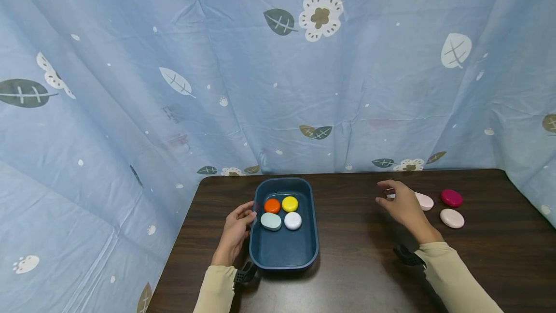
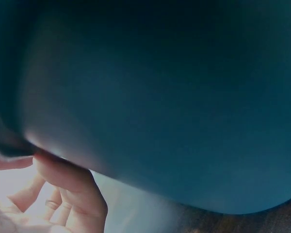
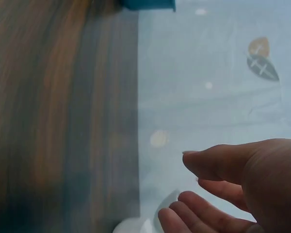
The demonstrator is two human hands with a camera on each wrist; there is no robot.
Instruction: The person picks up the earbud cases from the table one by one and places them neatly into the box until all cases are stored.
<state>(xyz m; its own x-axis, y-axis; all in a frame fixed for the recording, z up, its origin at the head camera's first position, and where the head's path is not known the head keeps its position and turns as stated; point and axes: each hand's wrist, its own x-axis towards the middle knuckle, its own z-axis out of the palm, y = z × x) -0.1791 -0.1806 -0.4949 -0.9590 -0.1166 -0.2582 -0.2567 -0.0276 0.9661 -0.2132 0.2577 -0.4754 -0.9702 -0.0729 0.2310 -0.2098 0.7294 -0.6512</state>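
Note:
My left hand (image 1: 236,233) grips the left rim of a deep blue rectangular tray (image 1: 284,257) with rounded corners. Inside the tray are an orange-red round piece (image 1: 272,206), a yellow round piece (image 1: 290,204), a pale green oval piece (image 1: 271,221) and a white round piece (image 1: 293,221). At the right, my right hand (image 1: 406,204) hovers with its thumb and fingers apart, holding nothing visible. It partly hides a pale pink oblong piece (image 1: 424,201). A white bit shows between thumb and fingers; whether it belongs to that piece, I cannot tell.
Right of that hand, a magenta round piece (image 1: 451,198) and a cream oval piece (image 1: 452,218) lie on the dark wooden table (image 1: 347,255). A blue patterned curtain (image 1: 269,86) hangs behind the table's back edge and along both sides.

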